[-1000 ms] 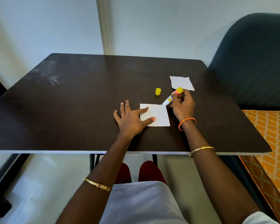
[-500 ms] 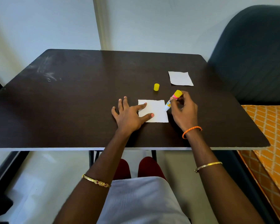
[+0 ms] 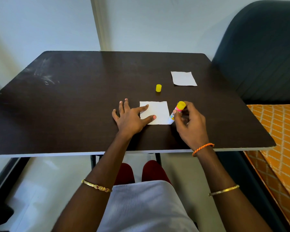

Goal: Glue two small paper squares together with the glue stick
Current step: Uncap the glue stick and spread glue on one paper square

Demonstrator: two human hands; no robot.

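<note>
A small white paper square lies on the dark table near its front edge. My left hand rests flat on the table, with thumb and forefinger pinning the square's left side. My right hand holds the uncapped glue stick tilted, its yellow end up and its white tip down at the square's near right corner. A second white paper square lies farther back to the right. The glue stick's yellow cap stands upright between the two squares.
A dark blue chair back rises at the table's right, with an orange patterned cloth in front of it. A white wall stands behind the table. My knees show under the front edge.
My right hand has drawn the glue stick toward me along the square's right edge, from the far right corner to the near right corner. My left hand kept pinning the paper.
</note>
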